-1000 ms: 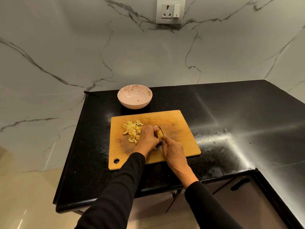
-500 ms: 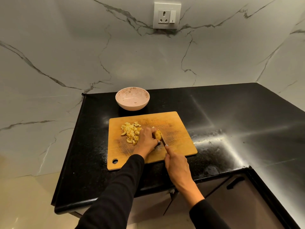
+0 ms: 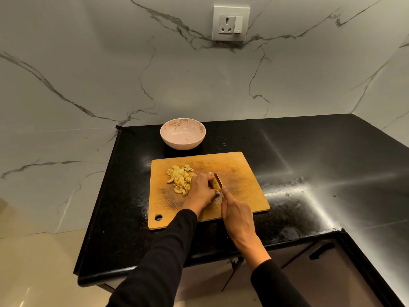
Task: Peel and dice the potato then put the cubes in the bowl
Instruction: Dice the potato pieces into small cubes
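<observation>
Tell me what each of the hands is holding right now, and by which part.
The left hand holds the potato piece from above on the cutting board. The right hand grips the knife by its handle, which the hand hides.

No legible text, label, brand, number or sign is present. The wall socket (image 3: 230,23) above the worktop's (image 3: 309,156) far edge carries no readable marking. The bowl (image 3: 182,133) and the cutting board (image 3: 239,173) bear no lettering.
</observation>
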